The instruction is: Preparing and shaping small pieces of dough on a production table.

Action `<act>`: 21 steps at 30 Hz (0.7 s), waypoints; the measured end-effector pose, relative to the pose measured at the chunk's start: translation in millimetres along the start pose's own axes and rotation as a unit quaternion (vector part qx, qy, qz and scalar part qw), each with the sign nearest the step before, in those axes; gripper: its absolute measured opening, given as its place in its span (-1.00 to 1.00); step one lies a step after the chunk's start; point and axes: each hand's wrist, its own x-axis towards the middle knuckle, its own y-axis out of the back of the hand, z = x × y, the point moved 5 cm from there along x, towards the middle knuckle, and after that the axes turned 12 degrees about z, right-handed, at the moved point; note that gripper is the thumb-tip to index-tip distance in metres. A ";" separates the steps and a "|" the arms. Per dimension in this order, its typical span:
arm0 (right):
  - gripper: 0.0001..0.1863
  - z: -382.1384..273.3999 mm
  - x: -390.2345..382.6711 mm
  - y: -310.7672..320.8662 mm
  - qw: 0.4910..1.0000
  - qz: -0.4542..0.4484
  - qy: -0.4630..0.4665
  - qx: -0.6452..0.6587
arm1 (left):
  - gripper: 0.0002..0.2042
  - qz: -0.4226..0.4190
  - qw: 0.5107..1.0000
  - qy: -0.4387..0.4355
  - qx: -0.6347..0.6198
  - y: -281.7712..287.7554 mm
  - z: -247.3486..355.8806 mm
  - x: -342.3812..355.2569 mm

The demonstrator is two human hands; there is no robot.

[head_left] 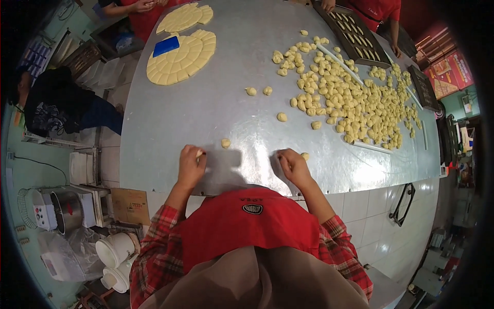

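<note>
My left hand (191,167) is held above the near edge of the metal table, fingers curled in. A small pale bit, apparently a dough piece (199,153), shows at its fingertips. Just beyond that hand lies a single dough ball (225,143). To the right, my right hand (295,167) is closed over the table, its fingers bent inward, and what they hold, if anything, is hidden. Beside its knuckles another dough ball (305,156) partly shows. Several loose balls, such as one dough ball (281,117), are scattered farther out.
A large heap of dough balls (360,105) covers the table's right side, with white rods (339,63) among them. A dark tray of shaped dough (355,38) stands beyond. Far left, a blue scraper (165,46) rests on a cut dough round (180,67). Co-workers stand at the far side.
</note>
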 end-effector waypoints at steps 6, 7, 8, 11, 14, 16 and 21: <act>-0.57 11.0 -21.6 -53.0 0.959 -0.033 0.172 -0.224 | -0.41 0.040 0.992 -0.023 0.121 -39.1 11.6 -18.6; -0.54 0.5 -2.3 -65.6 0.955 -0.026 0.182 -0.232 | -0.37 0.039 0.991 -0.049 0.116 -45.4 9.7 1.4; -0.51 -4.7 20.2 -73.0 0.951 -0.019 0.192 -0.242 | -0.41 0.055 0.992 -0.052 0.100 -49.2 4.9 30.9; -0.51 10.6 61.2 -70.8 0.952 -0.002 0.185 -0.243 | -0.48 0.051 0.992 -0.039 0.107 -47.7 -10.9 82.6; -0.48 22.4 24.9 -51.6 0.949 -0.005 0.160 -0.271 | -0.54 0.039 0.986 -0.034 0.158 -34.9 -23.0 60.6; -0.48 25.2 -15.0 -52.8 0.945 -0.046 0.148 -0.288 | -0.55 -0.044 0.982 -0.110 0.150 -37.6 -19.0 20.9; -0.46 -10.3 28.6 -98.1 0.937 -0.073 0.198 -0.280 | -0.55 -0.007 0.989 -0.146 0.038 -57.0 8.5 52.1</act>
